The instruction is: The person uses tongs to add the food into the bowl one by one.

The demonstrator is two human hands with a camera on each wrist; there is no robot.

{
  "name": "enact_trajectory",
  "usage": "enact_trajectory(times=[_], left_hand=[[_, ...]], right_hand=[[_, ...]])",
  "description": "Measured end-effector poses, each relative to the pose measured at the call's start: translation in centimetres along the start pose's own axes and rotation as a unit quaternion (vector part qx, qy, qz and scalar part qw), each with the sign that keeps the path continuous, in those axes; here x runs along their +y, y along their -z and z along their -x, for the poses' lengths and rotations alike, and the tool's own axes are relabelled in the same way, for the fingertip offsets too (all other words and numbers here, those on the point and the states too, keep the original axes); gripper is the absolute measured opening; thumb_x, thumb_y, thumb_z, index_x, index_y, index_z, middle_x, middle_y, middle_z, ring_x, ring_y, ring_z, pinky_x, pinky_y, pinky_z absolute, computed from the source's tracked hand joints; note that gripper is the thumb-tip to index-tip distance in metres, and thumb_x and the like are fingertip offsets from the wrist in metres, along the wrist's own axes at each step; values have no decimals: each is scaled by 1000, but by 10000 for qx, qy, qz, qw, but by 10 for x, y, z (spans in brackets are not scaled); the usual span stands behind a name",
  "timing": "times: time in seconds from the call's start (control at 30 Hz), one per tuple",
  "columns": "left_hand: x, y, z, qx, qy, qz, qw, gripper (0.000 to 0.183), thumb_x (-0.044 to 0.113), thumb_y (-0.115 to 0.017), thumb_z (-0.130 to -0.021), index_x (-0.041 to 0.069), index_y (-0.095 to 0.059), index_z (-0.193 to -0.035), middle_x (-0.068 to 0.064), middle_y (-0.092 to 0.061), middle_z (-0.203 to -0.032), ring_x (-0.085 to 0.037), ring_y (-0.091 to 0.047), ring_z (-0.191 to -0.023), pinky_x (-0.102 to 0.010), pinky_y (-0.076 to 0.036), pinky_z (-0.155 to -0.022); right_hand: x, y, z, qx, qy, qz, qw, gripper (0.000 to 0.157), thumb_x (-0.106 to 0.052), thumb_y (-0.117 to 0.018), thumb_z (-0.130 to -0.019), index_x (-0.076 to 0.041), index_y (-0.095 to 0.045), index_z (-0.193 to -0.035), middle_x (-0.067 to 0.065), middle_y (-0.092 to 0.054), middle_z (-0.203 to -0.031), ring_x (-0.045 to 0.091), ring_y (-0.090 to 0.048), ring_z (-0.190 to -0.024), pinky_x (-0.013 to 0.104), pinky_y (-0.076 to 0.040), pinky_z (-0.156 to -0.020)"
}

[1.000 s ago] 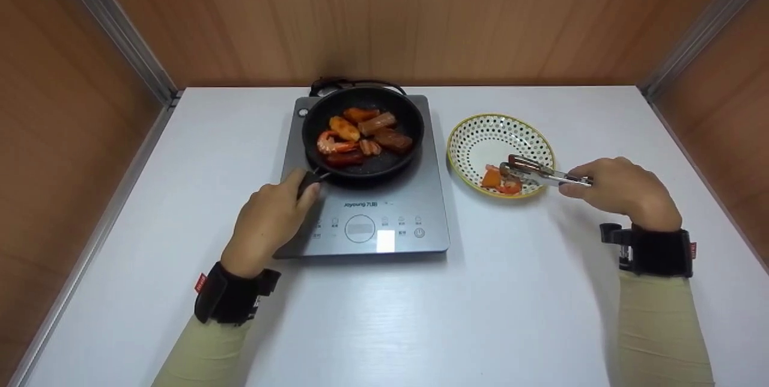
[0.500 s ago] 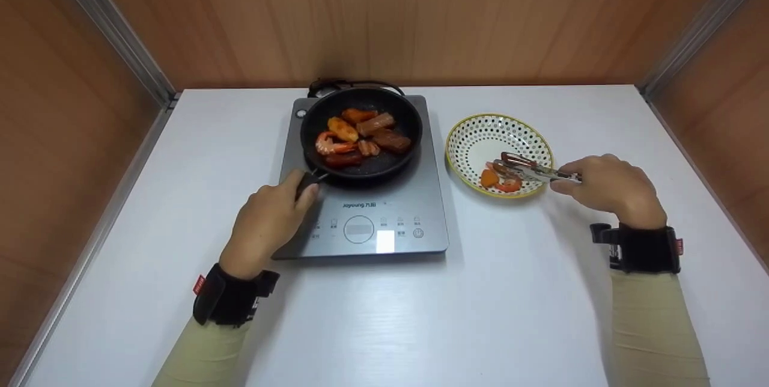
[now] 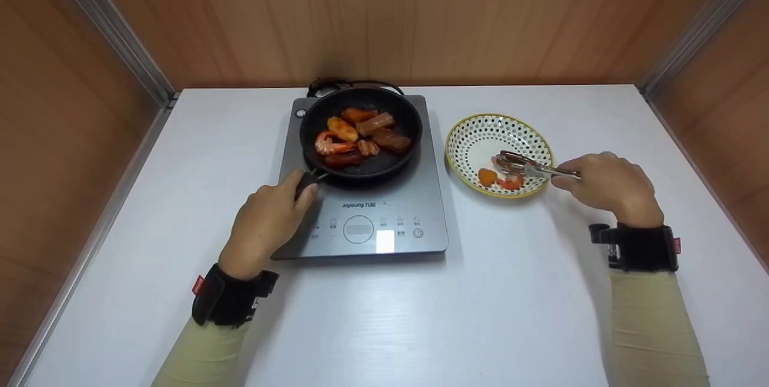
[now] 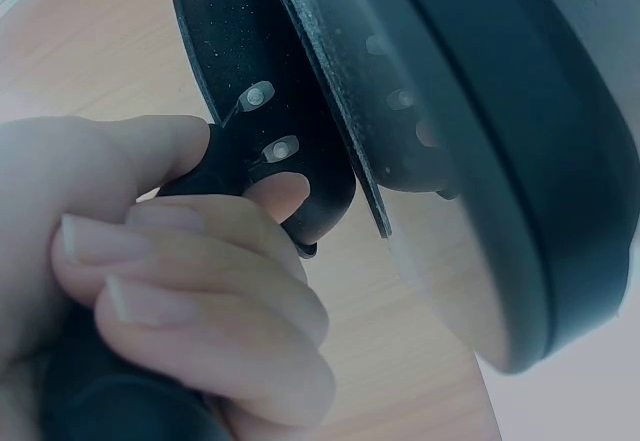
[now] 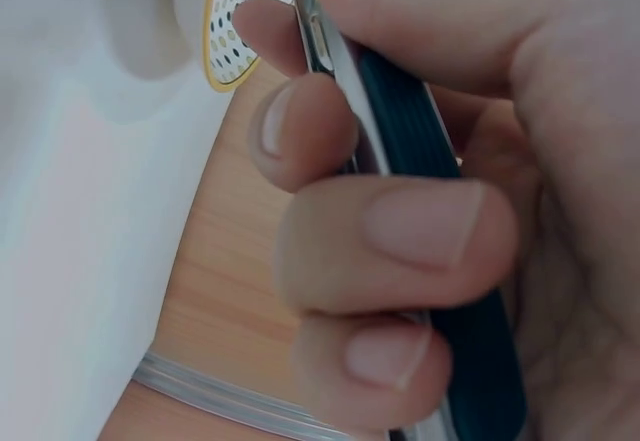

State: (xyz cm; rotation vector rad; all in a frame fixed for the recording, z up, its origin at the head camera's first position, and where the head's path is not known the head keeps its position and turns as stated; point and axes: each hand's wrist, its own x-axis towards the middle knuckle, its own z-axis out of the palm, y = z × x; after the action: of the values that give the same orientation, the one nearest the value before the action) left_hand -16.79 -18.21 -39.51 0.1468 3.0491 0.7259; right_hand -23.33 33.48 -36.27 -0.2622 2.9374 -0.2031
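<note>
My left hand [image 3: 267, 219] grips the black handle [image 3: 307, 181] of a frying pan [image 3: 384, 169], its fingers curled round it in the left wrist view. In the pan lie a shrimp [image 3: 329, 145], sausage-like pieces and browned chunks. My right hand [image 3: 610, 185] holds metal tongs [image 3: 541, 169] with dark grips [image 5: 405, 116]. Their tips reach down into a dotted plate [image 3: 471, 134] with a yellow rim, at a brownish piece of food [image 3: 501, 164]. Close by on the plate are an orange chunk [image 3: 487, 177] and a shrimp [image 3: 512, 181].
Under the pan is a flat grey induction cooker [image 3: 420, 207] with touch controls along its front. A black cable [image 3: 372, 82] runs behind it. The white table [image 3: 372, 315] is walled by wood-grain panels [image 3: 420, 20] at the back and sides.
My right hand has moved slightly left, bringing the tongs' tips closer together around the brownish piece. The food on the plate has shifted a little. My left hand and the pan stay in place.
</note>
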Motion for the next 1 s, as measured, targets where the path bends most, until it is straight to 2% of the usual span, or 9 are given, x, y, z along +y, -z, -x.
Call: enact_trajectory(times=[0.2,0.3,0.47,0.57,0.8,1.0], left_hand=[[0,0,0,73,-18,-39,10000,35,38,-53,-113,8,-58,-130,-27,-70,-93,-34,-65,-76,-46,-46,-60],[0,-1,0,67,-8,-25,10000,34,38,-53,-113,9,-58,-129,-24,-70,-91,-33,-62,-74,-44,-44,-60],[-1,0,1,46,16,-8,10000,31,38,-53,-112,10,-57,-124,-20,-66,-87,-31,-59,-72,-42,-41,-58],[0,-2,0,64,9,10,10000,30,38,-53,-112,10,-57,-123,-20,-65,-86,-32,-59,-72,-43,-42,-59],[5,-5,-4,-32,37,25,10000,30,39,-51,-113,11,-56,-122,-19,-63,-85,-33,-59,-75,-43,-41,-60],[6,-5,-7,-66,55,54,9999,30,40,-51,-113,12,-56,-123,-18,-63,-87,-33,-59,-77,-42,-40,-61]], right_hand=[[3,2,2,173,26,56,9998,48,-48,-61,-106,-16,-70,-140,26,-67,-134,51,-65,-113,63,-52,-73],[3,3,3,340,103,28,9994,47,-48,-61,-106,-16,-71,-139,26,-69,-132,51,-66,-112,63,-52,-72],[-4,6,6,723,249,-129,9970,41,-43,-65,-105,-16,-74,-135,20,-75,-118,37,-66,-89,48,-47,-61],[-11,10,9,947,364,-229,9946,38,-40,-66,-105,-17,-75,-134,13,-76,-108,28,-58,-80,41,-39,-59],[-30,15,18,1436,630,-418,9868,38,-39,-67,-105,-18,-74,-135,9,-77,-103,26,-58,-79,40,-38,-61],[-62,18,9,1914,1077,-453,9745,32,-37,-70,-104,-18,-77,-129,4,-70,-85,23,-53,-70,39,-36,-57]])
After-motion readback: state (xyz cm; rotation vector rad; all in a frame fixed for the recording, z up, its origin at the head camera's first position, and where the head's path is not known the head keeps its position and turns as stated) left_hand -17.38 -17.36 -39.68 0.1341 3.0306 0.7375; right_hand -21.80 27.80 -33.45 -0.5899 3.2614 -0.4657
